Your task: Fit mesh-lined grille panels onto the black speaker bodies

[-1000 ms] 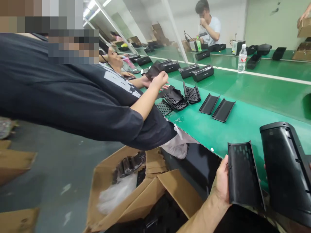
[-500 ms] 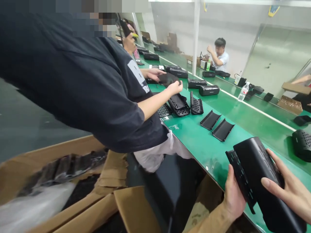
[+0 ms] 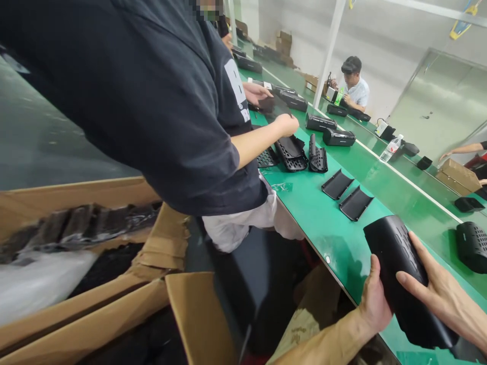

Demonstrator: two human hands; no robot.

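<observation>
A black curved housing (image 3: 405, 284) is held between my two hands at the lower right, tilted over the green table (image 3: 335, 253). My left hand (image 3: 375, 299) grips its near left side, thumb up along the edge. Across its top and right side lies my right hand (image 3: 433, 284), fingers wrapped round it. The part's underside is hidden. Just beyond it, two black curved panels (image 3: 337, 184) (image 3: 355, 204) lie side by side on the table.
At the left a co-worker in a dark shirt (image 3: 178, 116) handles a dark sheet (image 3: 276, 107) above perforated black shells (image 3: 292, 153). Open cartons (image 3: 198, 309) stand at the lower left. A bottle (image 3: 391, 148), black housings (image 3: 338, 137) and another seated person (image 3: 355, 88) are farther off.
The slotted black strip seen before in my left hand now no longer shows separately beside the housing. Both hands have closed in around the housing. The view has shifted slightly.
</observation>
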